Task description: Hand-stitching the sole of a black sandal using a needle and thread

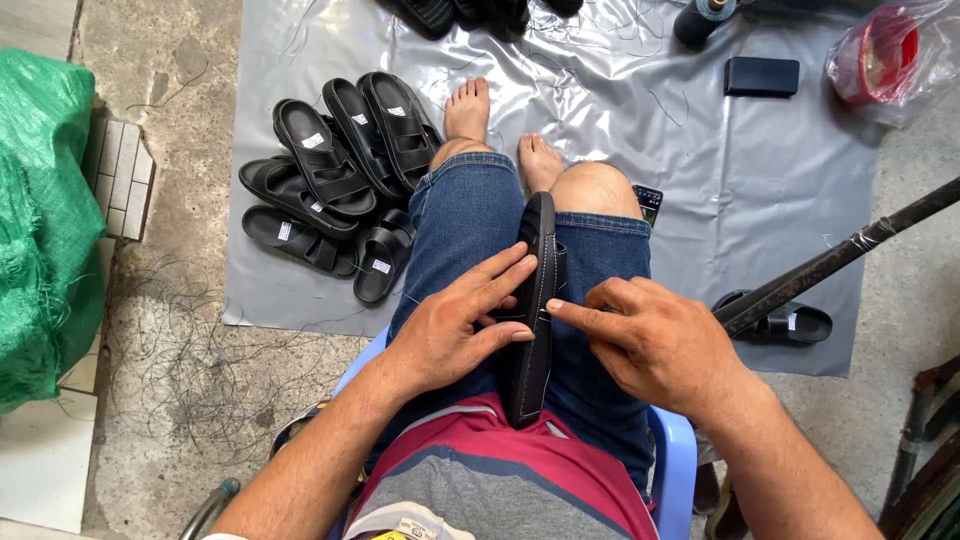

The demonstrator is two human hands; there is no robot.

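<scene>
Gripping a black sandal [533, 330] on edge, left hand [450, 325] clamped; right hand [650, 345] pinches its side, strap half-hidden

An informal sandal-making workplace on a bare concrete floor [190, 380]: a grey plastic sheet [720, 170] holds a pile of finished black sandals [335, 180], loose thread scraps [190, 330] litter the ground, and a thread spool [705, 18] stands nearby.
</scene>
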